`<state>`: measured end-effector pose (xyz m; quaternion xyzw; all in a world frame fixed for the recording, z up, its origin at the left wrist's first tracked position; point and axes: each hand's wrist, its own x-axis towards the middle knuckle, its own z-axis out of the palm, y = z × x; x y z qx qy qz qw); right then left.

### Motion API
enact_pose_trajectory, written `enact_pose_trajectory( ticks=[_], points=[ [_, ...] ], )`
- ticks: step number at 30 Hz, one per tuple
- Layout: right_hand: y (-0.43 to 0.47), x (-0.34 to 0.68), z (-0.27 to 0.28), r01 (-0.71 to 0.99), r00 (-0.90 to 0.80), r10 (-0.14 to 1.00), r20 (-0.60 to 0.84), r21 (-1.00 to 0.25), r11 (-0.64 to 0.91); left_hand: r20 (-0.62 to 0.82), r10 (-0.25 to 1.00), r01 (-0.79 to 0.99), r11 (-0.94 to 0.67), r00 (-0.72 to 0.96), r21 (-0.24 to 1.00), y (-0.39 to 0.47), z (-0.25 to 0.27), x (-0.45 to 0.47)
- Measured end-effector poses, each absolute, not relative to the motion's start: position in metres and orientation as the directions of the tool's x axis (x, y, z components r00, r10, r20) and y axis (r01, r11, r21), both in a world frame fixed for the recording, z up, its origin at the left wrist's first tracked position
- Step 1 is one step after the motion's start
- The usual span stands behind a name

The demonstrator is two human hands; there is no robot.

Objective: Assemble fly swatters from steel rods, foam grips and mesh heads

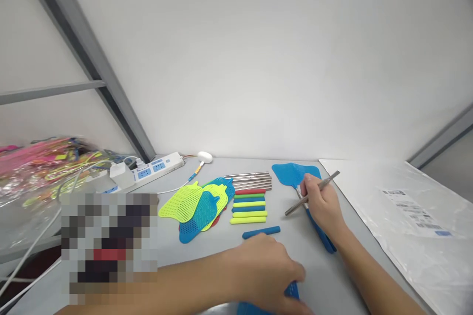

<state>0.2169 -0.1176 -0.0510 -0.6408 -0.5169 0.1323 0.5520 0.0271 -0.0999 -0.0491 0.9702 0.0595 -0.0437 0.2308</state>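
My right hand (322,203) is closed around a slim metal rod (295,206), which slants from lower left to upper right. Beneath that hand lie blue fly swatters with a blue head (290,173) and blue handles (320,231). My left hand (271,270) is low in the view, over a blue mesh swatter head (254,309) cut off by the bottom edge. Its thumb and fingers look apart, though some fingers are hidden. Just beyond it is a loose blue handle tube (261,232).
Yellow swatter heads (182,203) overlap blue ones (199,216) at centre-left. Metal rods (253,180) lie behind a row of coloured handles (249,214). A power strip (158,167), bagged swatters (55,167) and a blurred patch occupy the left; plastic packaging (388,216) covers the right.
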Motion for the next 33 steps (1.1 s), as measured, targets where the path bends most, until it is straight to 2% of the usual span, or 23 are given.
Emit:
enact_pose_trajectory(
  ticks=[1,3,7,10,20,26,29,33],
  points=[
    [-0.117,0.215,-0.053,0.533,0.399,0.829,0.392,-0.835,0.138,-0.091,0.165,0.186,-0.928,0.982,0.323,-0.102,-0.05,0.021],
    [-0.115,0.211,-0.056,0.555,0.356,0.866,0.352,-0.825,0.108,-0.053,0.262,0.268,-0.946,0.964,0.181,-0.101,-0.05,0.011],
    [-0.11,0.209,-0.061,0.546,0.341,0.906,0.25,-0.838,0.026,-0.029,0.424,0.424,-0.905,0.905,0.018,-0.089,-0.048,0.003],
    [-0.105,0.21,-0.064,0.537,0.354,0.907,0.228,-0.844,0.002,-0.045,0.512,0.511,-0.859,0.858,-0.038,-0.081,-0.047,0.005],
    [-0.1,0.204,-0.066,0.446,0.342,0.928,0.149,-0.895,-0.021,-0.101,0.643,0.647,-0.763,0.759,0.008,-0.087,-0.056,0.009],
    [-0.101,0.198,-0.066,0.314,0.33,0.942,0.06,-0.948,-0.05,-0.096,0.625,0.63,-0.775,0.775,0.042,-0.082,-0.054,0.005],
    [-0.104,0.199,-0.061,0.237,0.378,0.925,0.05,-0.97,-0.044,-0.054,0.595,0.596,-0.794,0.802,0.117,-0.079,-0.049,0.005],
    [-0.11,0.199,-0.051,0.065,0.462,0.88,0.109,-0.994,0.089,0.036,0.595,0.558,-0.771,0.803,0.308,-0.078,-0.045,0.007]
  ],
)
